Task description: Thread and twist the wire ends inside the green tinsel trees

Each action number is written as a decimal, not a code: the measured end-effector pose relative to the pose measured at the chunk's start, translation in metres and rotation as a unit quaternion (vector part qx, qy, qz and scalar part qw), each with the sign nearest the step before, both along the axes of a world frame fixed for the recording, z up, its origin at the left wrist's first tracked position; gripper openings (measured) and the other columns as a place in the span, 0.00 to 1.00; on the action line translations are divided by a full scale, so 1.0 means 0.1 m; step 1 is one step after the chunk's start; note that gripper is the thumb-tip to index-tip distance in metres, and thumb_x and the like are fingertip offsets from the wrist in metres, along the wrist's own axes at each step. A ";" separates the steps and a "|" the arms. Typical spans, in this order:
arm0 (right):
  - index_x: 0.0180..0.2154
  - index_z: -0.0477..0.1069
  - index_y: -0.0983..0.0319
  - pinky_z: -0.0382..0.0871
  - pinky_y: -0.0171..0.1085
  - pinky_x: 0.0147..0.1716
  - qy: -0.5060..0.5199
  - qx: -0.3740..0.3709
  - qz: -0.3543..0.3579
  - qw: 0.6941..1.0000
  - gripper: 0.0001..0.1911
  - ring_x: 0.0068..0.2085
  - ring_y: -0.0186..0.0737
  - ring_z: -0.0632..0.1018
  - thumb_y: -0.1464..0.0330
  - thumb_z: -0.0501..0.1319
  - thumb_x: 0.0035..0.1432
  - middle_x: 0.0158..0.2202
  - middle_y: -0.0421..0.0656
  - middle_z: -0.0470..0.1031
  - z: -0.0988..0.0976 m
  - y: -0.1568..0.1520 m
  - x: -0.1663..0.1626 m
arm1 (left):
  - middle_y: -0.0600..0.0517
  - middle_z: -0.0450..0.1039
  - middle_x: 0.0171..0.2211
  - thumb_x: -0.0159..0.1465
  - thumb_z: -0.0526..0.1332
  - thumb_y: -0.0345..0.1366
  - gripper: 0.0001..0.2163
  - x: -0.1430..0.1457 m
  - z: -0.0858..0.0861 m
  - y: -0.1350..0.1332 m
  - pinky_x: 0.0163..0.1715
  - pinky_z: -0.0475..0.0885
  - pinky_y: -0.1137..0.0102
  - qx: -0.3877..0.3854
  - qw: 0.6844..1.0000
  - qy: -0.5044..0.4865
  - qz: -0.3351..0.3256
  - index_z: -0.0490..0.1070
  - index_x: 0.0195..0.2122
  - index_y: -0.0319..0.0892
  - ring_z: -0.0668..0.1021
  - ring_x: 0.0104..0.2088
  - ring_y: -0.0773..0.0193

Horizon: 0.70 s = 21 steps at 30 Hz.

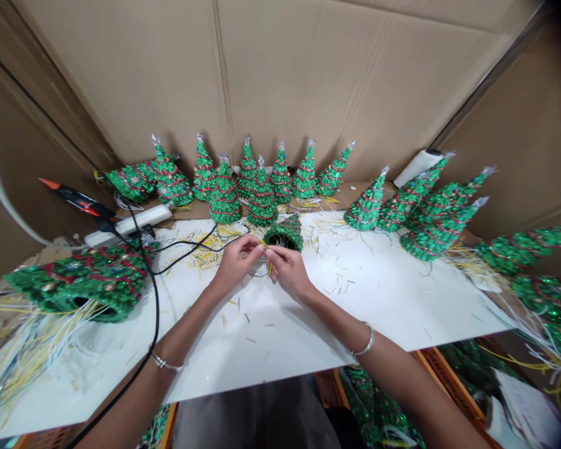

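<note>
Near the middle of the white tabletop [378,287] a small green Christmas tree [290,229] lies on its side, its hollow base facing me. Thin wires [270,268] come out of that opening to my fingers. My left hand [238,259] pinches a yellow wire between thumb and forefinger. Just beside it, my right hand [287,268] is closed in a pinch on the wires too, the fingertips of both hands almost touching. Exactly which strands sit in each hand is too small to make out.
Several decorated trees [262,193] stand along the back; more stand or lie at right. A larger tree [88,280] with long wires lies at left. Black cables [154,299] run from a power strip [131,226] near an orange-tipped tool [77,201]. Wire clippings [201,255] litter the table.
</note>
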State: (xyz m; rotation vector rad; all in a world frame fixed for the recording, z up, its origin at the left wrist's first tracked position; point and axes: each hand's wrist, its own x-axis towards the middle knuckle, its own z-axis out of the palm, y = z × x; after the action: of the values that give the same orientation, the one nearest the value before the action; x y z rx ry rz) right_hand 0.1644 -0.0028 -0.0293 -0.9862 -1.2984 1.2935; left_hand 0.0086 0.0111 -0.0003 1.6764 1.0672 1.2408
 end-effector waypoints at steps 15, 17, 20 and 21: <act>0.33 0.73 0.65 0.60 0.30 0.13 0.038 -0.005 -0.006 0.999 0.16 0.15 0.27 0.66 0.57 0.64 0.57 0.22 0.35 0.66 0.01 0.01 -0.02 | 0.53 0.74 0.27 0.58 0.66 0.41 0.09 -0.03 0.00 0.03 0.33 0.71 0.71 -0.044 0.998 -0.054 0.004 0.73 0.31 0.40 0.76 0.29 0.65; 0.34 0.74 0.65 0.61 0.30 0.13 0.038 -0.002 -0.010 0.999 0.16 0.15 0.27 0.66 0.57 0.64 0.57 0.22 0.35 0.67 0.00 0.01 -0.02 | 0.53 0.74 0.27 0.58 0.67 0.42 0.10 -0.04 0.02 0.03 0.32 0.71 0.71 -0.052 0.997 -0.061 0.001 0.73 0.31 0.40 0.76 0.28 0.65; 0.35 0.74 0.65 0.61 0.30 0.13 0.039 0.002 -0.013 0.999 0.16 0.16 0.27 0.66 0.57 0.64 0.57 0.23 0.35 0.67 -0.01 0.01 -0.02 | 0.54 0.74 0.26 0.56 0.68 0.42 0.10 -0.06 0.03 0.05 0.31 0.70 0.71 -0.062 0.995 -0.079 -0.002 0.74 0.31 0.39 0.75 0.27 0.66; 0.35 0.75 0.65 0.61 0.30 0.13 0.038 0.002 -0.012 0.999 0.16 0.16 0.27 0.67 0.57 0.64 0.57 0.23 0.36 0.67 0.00 0.01 -0.02 | 0.54 0.73 0.25 0.56 0.68 0.42 0.11 -0.07 0.04 0.06 0.30 0.70 0.71 -0.066 0.994 -0.086 -0.002 0.74 0.31 0.39 0.75 0.26 0.66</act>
State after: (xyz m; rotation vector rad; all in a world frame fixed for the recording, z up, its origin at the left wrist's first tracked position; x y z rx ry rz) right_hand 0.1624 -0.0021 -0.0297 -0.9372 -1.2278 1.2976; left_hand 0.0019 0.0167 0.0033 1.4447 1.0166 1.2601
